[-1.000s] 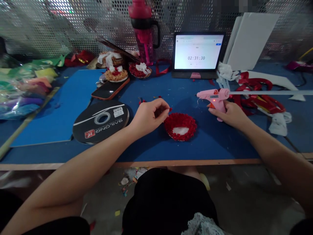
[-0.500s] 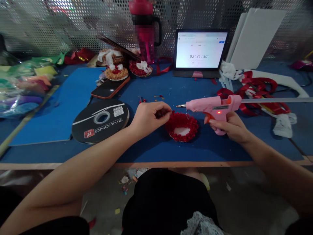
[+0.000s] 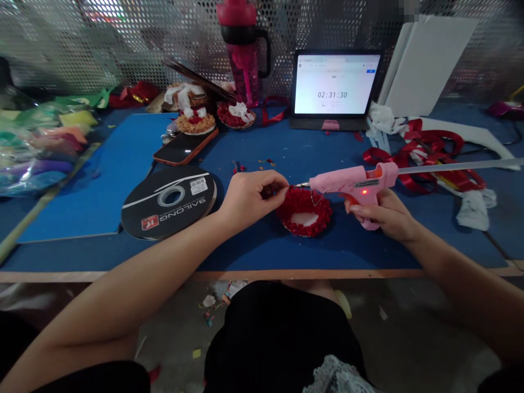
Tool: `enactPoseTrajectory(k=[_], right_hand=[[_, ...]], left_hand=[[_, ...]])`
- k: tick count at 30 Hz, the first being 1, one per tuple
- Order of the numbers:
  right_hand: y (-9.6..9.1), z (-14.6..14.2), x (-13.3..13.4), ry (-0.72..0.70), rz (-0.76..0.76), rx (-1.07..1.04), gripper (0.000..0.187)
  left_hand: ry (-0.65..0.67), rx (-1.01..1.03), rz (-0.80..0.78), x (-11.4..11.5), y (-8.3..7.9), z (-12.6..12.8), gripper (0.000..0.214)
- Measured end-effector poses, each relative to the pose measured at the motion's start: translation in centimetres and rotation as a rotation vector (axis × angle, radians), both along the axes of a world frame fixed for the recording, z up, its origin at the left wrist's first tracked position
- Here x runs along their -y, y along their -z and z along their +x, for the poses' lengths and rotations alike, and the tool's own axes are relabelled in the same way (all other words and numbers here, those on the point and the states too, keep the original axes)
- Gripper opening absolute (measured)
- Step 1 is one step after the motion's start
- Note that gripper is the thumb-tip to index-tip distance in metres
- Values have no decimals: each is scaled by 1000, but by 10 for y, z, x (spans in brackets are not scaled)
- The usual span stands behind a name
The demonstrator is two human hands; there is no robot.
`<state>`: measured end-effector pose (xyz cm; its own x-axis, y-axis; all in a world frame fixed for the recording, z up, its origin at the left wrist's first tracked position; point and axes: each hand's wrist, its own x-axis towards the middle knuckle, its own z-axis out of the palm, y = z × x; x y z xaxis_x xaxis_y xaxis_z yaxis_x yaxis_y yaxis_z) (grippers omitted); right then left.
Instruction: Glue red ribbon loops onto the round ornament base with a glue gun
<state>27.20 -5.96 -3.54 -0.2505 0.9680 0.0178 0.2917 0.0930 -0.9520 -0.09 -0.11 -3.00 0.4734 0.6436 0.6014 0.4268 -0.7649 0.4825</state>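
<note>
A pink hot glue gun (image 3: 344,181) with a lit orange light and a clear glue stick out of its back is gripped in my right hand (image 3: 387,215). Its metal nozzle points left, close to the fingertips of my left hand (image 3: 257,194). Those fingers are pinched together; what lies between them is too small to make out. Just below the nozzle, a round red ruffled wreath (image 3: 315,221) with a white centre lies on the blue table (image 3: 262,248). My left fingertips are at its upper left edge.
To the left lie a black ribbon spool (image 3: 137,210), a phone (image 3: 180,153) and a blue sheet (image 3: 110,164). Behind stand a pink bottle (image 3: 243,60) and a tablet (image 3: 335,82). Red ribbon (image 3: 442,142) tangles at the right. Finished-looking round pieces (image 3: 196,124) sit at the back.
My right hand has shifted the glue gun slightly left and down, so its nozzle is now close to my left fingertips. My left hand has hardly moved.
</note>
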Motion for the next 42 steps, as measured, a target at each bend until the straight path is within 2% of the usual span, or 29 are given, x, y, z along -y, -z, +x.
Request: enactPoseTrajectory(k=[9, 16, 30, 35, 38, 42], right_hand=[[0, 3, -2, -11, 1, 44, 31], [0, 1, -1, 36, -12, 33, 29], [2, 1, 1, 43, -22, 39, 32], [-2, 0, -2, 98, 8, 66, 26], [-7, 6, -10, 251, 121, 160, 25], [-5, 22, -28, 465, 163, 471, 28]], left_hand=[[2, -21, -47, 1, -1, 1, 10], [14, -13, -25, 1, 0, 0, 9], [14, 26, -17, 2, -2, 0, 8], [25, 89, 90, 3, -1, -1, 7], [49, 124, 206, 2, 0, -2, 7], [113, 80, 452, 0, 0, -5, 7]])
